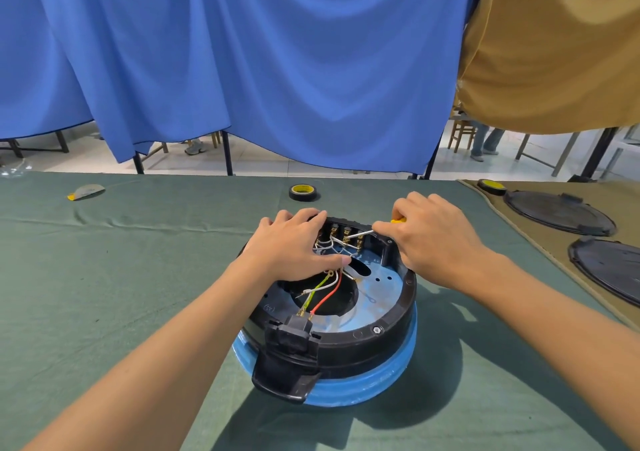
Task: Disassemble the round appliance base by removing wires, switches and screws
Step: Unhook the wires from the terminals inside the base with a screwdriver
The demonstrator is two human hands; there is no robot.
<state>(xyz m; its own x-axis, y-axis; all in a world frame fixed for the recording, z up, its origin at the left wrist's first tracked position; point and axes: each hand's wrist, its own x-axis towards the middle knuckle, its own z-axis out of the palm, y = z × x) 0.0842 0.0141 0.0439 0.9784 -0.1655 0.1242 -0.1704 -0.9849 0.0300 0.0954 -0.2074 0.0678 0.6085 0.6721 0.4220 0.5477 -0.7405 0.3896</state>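
While the round appliance base (388, 326) at lower centre is pressed by the flat left hand (294, 242) and a screwdriver (362, 234) gripped by the right hand (433, 239), its rigid rim is judged the safest hold.

Left hand (294, 239) rested flat on the round appliance base (381, 343). Right hand (429, 232) gripped the screwdriver (360, 234), tip among the switches (346, 235).

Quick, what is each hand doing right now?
Left hand: open, resting flat on the round base.
Right hand: closed around a yellow-handled screwdriver.
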